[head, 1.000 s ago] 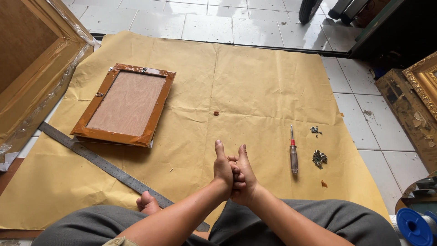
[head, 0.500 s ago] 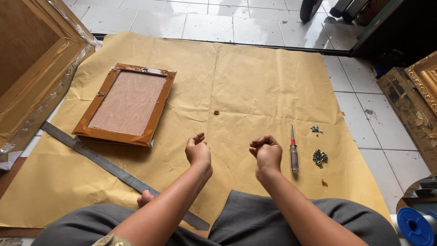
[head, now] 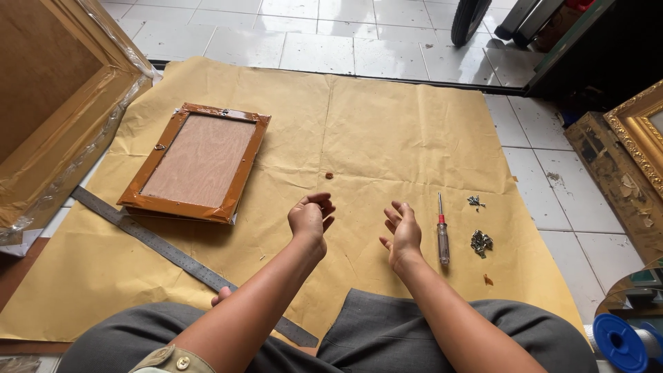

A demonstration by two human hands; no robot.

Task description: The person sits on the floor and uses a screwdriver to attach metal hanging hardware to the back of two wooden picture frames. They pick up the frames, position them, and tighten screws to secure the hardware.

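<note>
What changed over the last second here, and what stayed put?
The left hand and right hand, clasped together a second ago, have separated and now hover apart, fingers loosely curled, holding nothing. The screwdriver, picture frame, metal ruler and brown paper have not moved.

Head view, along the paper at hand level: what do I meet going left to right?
Steel ruler → brown frame → left hand → right hand → screwdriver → pile of small metal fittings.
</note>
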